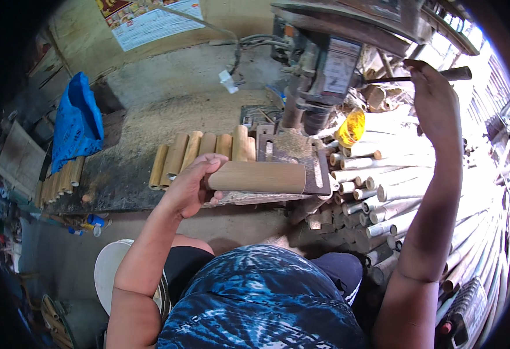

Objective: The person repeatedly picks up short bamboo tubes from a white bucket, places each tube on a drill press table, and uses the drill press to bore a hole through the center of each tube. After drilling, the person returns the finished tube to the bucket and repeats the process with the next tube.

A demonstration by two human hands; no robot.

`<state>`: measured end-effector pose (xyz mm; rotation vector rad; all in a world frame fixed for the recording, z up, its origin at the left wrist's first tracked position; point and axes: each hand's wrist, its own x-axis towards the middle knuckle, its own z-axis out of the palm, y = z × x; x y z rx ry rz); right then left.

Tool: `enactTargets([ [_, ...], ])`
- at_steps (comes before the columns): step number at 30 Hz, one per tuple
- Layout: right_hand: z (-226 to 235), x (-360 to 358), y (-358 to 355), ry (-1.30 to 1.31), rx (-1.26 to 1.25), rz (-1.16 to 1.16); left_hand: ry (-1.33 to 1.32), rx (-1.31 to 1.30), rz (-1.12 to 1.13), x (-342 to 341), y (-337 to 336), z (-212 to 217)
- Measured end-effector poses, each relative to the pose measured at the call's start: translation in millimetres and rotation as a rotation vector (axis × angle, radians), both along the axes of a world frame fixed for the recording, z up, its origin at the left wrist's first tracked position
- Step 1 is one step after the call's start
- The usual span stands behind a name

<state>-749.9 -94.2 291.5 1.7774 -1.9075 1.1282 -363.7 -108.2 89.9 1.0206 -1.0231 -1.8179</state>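
Note:
My left hand grips the left end of a smooth tan bamboo tube, thumb on top and fingers around it. The tube lies sideways, its right end over the slotted metal table of a drill press. The press's dusty head and chuck stand above and behind that table. Raised at the upper right, my right hand is hooked over the dark lever of the press, whose thick end sticks out past the hand. Part of its grip is hidden.
Behind the held tube, several cut bamboo tubes stand on the dusty workbench. A blue sack and more tubes are at the left. Long bamboo poles are piled at the right, near a yellow object. A pale bucket stands beside my leg.

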Motion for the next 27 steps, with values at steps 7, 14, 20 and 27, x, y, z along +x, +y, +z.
enactTargets([
  [7,-5,-1,-2,0.198,-0.130,-0.004,0.071,-0.078,-0.072,-45,-21,-9],
  [14,-12,-10,-5,0.209,-0.136,0.000,-0.501,-1.019,-0.048,-52,-22,-19],
  [20,-9,-1,-1,0.168,-0.132,0.002,-0.429,-0.690,-0.049,-64,-15,-20],
  [27,-9,11,13,0.116,-0.107,0.017,-0.773,-0.973,0.039,-83,-30,-14],
])
